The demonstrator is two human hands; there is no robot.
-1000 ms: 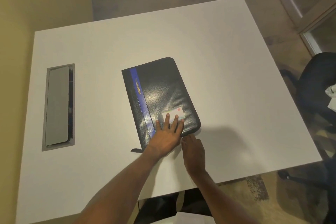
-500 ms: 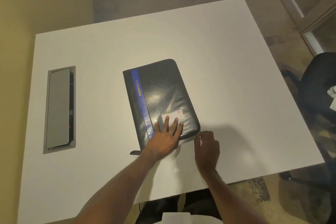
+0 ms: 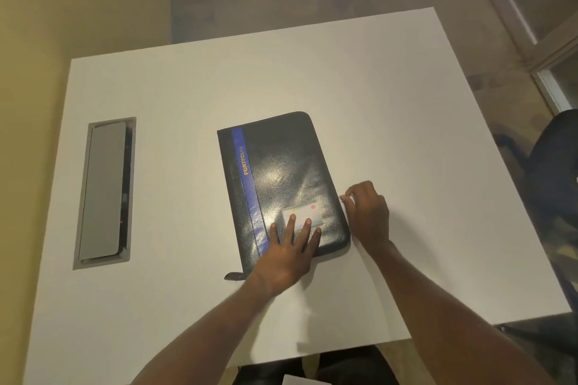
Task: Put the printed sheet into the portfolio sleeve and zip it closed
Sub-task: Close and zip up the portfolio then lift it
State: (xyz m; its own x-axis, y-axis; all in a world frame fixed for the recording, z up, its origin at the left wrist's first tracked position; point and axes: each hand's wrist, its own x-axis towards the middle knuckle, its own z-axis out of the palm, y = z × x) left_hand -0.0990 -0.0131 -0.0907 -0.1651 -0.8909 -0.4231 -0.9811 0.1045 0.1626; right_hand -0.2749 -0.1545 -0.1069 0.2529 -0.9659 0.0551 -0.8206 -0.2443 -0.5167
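The left hand (image 3: 287,256) lies flat with fingers spread, pressing the near end of the portfolio (image 3: 281,172); its fingertips touch a pale card (image 3: 305,214) on the cover. The right hand (image 3: 367,212) is curled, thumb and forefinger pinching the zip pull (image 3: 346,196) at the portfolio's right edge. The portfolio lies closed mid-table (image 3: 406,134), glossy black with a blue stripe lettered PORTFOLIO. A grey hatch (image 3: 104,194) sits far left.

Dim, warm light; soft glare patch on the portfolio (image 3: 283,180) at centre; faint shadows on the table (image 3: 316,316) toward 6 o'clock; frame edges bowed, soft.
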